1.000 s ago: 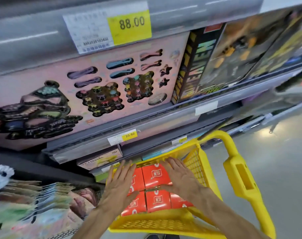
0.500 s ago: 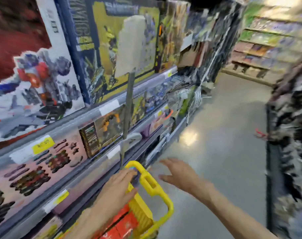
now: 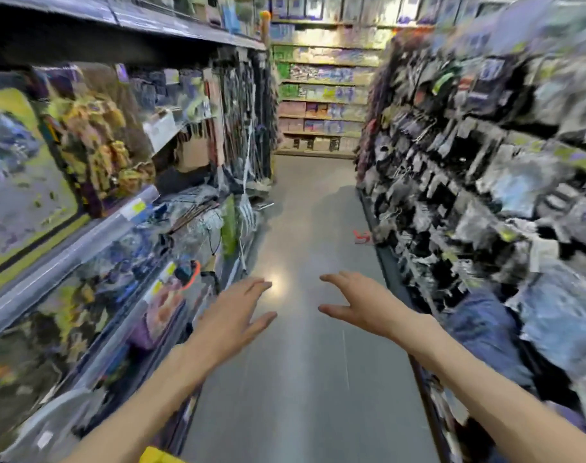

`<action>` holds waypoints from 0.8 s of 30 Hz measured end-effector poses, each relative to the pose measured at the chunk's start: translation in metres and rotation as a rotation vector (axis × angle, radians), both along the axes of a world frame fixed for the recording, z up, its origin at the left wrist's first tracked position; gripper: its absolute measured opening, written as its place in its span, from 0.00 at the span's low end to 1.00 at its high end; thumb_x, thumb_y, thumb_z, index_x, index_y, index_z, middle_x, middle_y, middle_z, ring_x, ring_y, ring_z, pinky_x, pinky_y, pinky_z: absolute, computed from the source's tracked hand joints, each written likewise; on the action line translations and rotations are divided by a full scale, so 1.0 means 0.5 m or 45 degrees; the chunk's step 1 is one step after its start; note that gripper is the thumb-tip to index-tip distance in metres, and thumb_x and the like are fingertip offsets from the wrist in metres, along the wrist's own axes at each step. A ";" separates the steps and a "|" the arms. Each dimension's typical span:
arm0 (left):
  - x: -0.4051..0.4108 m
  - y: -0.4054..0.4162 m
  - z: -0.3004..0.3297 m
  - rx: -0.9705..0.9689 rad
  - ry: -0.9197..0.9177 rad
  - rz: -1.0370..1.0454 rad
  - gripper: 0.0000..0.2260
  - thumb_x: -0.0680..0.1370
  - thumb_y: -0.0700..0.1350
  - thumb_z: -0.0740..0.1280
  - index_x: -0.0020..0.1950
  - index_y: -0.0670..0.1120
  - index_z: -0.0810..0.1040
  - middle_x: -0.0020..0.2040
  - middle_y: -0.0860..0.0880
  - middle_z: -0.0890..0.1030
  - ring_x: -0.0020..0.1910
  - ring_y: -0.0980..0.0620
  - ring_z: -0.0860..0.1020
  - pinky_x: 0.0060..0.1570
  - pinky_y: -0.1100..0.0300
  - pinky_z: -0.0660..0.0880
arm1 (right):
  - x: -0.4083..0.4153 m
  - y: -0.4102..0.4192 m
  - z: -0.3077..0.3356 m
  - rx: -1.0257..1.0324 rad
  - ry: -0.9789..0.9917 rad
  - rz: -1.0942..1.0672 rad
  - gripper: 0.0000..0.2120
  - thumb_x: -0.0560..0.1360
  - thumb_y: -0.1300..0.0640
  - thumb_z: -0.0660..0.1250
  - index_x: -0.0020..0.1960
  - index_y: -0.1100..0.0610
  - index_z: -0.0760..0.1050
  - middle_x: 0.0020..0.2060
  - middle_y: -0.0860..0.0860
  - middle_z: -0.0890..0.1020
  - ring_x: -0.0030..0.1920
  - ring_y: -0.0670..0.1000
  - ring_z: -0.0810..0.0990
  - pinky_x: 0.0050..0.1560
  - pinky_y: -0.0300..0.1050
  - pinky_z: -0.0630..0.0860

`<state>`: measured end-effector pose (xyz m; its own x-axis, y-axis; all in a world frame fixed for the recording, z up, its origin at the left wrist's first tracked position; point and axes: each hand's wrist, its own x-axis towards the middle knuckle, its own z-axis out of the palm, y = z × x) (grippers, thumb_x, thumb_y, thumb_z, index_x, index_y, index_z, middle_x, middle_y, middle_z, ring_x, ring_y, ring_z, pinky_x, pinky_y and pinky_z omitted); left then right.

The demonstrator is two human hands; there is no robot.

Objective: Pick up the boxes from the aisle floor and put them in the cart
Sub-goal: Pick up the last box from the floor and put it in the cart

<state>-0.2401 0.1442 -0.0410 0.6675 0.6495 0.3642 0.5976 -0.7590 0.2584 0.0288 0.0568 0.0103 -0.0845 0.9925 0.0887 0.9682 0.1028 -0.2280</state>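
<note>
My left hand (image 3: 233, 314) and my right hand (image 3: 358, 304) both reach forward over the grey aisle floor (image 3: 305, 379), fingers spread, holding nothing. Only a small yellow corner of the cart (image 3: 158, 457) shows at the bottom edge, below my left forearm. The red boxes in the cart are out of view. A small red object (image 3: 361, 236) lies on the floor by the foot of the right shelf; the blur hides what it is.
Toy shelves (image 3: 94, 208) line the left side of the aisle. Racks of hanging packets (image 3: 478, 182) line the right side. More shelves (image 3: 321, 95) stand across the far end. The whole view is blurred.
My view has swung from the cart with its red boxes up and right to look down the aisle. Both hands have left the boxes and now hover open over the floor.
</note>
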 end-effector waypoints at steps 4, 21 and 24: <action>0.176 0.133 0.016 0.029 -0.021 -0.061 0.26 0.78 0.62 0.61 0.71 0.48 0.71 0.68 0.50 0.74 0.67 0.49 0.72 0.65 0.53 0.70 | 0.171 0.086 0.027 0.043 -0.029 -0.084 0.31 0.76 0.38 0.64 0.74 0.52 0.65 0.67 0.52 0.74 0.66 0.54 0.73 0.64 0.51 0.71; 0.683 0.718 -0.007 0.008 0.018 -0.080 0.27 0.79 0.59 0.64 0.75 0.51 0.65 0.74 0.50 0.68 0.71 0.49 0.68 0.67 0.50 0.69 | 0.692 0.631 0.001 -0.011 -0.088 -0.187 0.33 0.75 0.35 0.63 0.73 0.51 0.65 0.65 0.50 0.77 0.64 0.52 0.75 0.62 0.51 0.73; 0.757 0.866 -0.010 0.001 0.027 -0.082 0.27 0.79 0.58 0.65 0.75 0.50 0.65 0.74 0.49 0.69 0.71 0.48 0.68 0.67 0.49 0.69 | 0.772 0.773 -0.007 -0.018 -0.102 -0.190 0.33 0.75 0.36 0.64 0.74 0.51 0.65 0.65 0.50 0.76 0.64 0.52 0.75 0.61 0.49 0.73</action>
<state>0.1384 0.5770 -0.0462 0.7155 0.6048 0.3497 0.5530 -0.7962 0.2455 0.4147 0.4433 0.0066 0.0574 0.9957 0.0733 0.9876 -0.0459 -0.1498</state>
